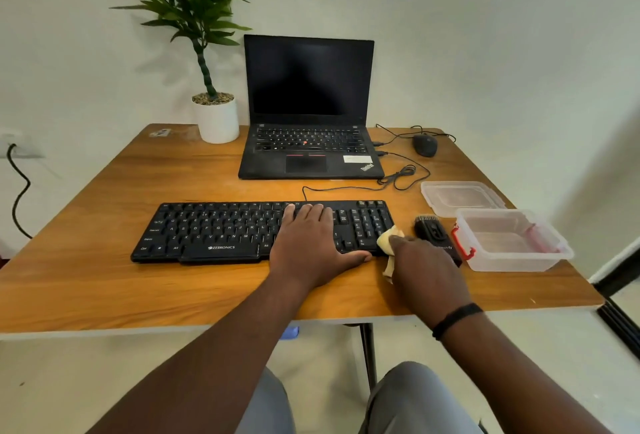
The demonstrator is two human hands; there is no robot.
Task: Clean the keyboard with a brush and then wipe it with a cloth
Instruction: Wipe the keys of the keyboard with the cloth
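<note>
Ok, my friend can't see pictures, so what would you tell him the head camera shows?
A person's left hand lies flat on a black keyboard while the right hand holds a yellow cloth at its right end. A brush and a clear box sit to the right on the wooden table.

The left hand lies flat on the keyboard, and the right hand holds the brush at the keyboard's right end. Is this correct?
Not quite. The head view shows the right hand holding a yellow cloth, not the brush, which lies on the table beside it. The left hand does lie flat on the keyboard.
</note>
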